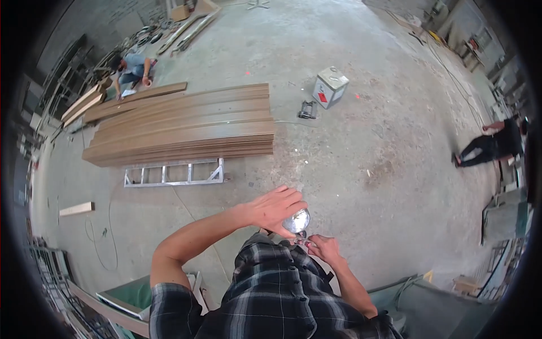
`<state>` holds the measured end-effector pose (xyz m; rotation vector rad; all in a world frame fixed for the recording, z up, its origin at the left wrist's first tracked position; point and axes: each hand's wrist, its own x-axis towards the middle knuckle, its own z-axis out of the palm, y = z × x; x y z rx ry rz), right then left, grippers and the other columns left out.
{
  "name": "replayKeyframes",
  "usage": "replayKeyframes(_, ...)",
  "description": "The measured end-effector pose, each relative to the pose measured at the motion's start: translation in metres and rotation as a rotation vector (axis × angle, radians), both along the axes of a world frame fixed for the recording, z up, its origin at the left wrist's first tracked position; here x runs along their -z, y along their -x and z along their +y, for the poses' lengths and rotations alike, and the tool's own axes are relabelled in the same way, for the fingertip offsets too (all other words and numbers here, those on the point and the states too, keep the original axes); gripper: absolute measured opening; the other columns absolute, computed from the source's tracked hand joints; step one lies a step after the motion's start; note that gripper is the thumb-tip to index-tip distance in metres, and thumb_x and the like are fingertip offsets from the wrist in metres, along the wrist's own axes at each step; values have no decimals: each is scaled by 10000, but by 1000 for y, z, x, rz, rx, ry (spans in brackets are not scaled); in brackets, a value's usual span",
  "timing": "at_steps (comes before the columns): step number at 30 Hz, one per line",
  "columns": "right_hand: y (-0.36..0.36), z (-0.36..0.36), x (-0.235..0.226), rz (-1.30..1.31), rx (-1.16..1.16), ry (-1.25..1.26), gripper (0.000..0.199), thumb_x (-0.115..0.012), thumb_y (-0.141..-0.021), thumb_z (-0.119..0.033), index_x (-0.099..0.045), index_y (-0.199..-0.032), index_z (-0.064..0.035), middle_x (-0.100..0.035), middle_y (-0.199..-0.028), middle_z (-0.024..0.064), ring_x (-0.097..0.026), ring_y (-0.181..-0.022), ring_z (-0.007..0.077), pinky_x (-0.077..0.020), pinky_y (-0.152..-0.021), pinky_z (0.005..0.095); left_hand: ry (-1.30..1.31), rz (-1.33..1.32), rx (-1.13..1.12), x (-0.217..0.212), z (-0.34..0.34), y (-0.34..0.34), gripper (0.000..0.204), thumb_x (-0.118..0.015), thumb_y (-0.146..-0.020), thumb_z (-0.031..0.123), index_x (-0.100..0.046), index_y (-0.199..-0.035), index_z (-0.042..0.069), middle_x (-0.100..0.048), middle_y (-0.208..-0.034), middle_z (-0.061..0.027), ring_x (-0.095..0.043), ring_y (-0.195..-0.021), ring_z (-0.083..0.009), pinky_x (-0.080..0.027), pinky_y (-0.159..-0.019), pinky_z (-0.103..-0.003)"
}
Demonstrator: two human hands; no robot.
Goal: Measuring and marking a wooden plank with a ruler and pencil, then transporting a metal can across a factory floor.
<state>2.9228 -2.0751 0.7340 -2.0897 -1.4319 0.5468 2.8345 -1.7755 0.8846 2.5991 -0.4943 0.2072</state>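
Observation:
A round, shiny silver metal cup (297,221) is held close in front of my waist; it looks like the cup of a spray gun. My left hand (276,210) is closed around its left side, with the thumb low and the fingers over the top. Just below and to the right, my right hand (324,248) pinches a small metal part (303,242) beside the cup. Whether that part is joined to the cup, I cannot tell. My fingers hide much of both.
Ahead on the left, a stack of brown boards (186,127) rests above a silver metal frame (175,173). A square tin (331,86) and a small dark device (307,109) stand beyond. One person (134,68) crouches far left; another (497,142) is at the right.

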Motion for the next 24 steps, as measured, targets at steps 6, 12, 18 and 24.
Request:
replayKeyframes(6, -3, -24, -20, -33, -11, -34, 280, -726, -870, -363, -639, -1047, -165, -679, -887, 62, -686, -768, 327, -526, -586, 435, -50, -144, 330, -20, -7, -36, 785, -804, -704, 607, -625, -1185, 13, -518, -894, -89, -537, -823, -265, -418, -732, -373)
replayKeyframes(12, -10, -29, -38, 31, -65, 78, 267, -652, -902, -355, -598, -1101, -185, -661, -904, 77, -684, -790, 357, -541, -613, 482, -228, -74, 652, -42, -6, -60, 765, -718, -783, 649, -615, -1196, 13, -527, -888, -79, -542, -841, -242, -442, -769, -349)
replayKeyframes(18, 7, -30, -43, 13, 97, 41, 237, -648, -900, -336, -577, -1053, -169, -640, -879, 67, -675, -766, 355, -501, -547, 500, -197, -191, 844, -39, -9, -88, 784, -802, -693, 656, -642, -1167, 52, -552, -871, -60, -548, -798, -233, -431, -729, -357)
replayKeyframes(24, 25, -25, -42, 13, 272, 93, 200, -606, -935, -345, -543, -974, -160, -644, -879, 58, -671, -751, 354, -489, -535, 499, -229, -184, 835, -39, -15, -105, 767, -823, -646, 636, -644, -1152, 89, -545, -880, -58, -543, -831, -239, -427, -771, -393)
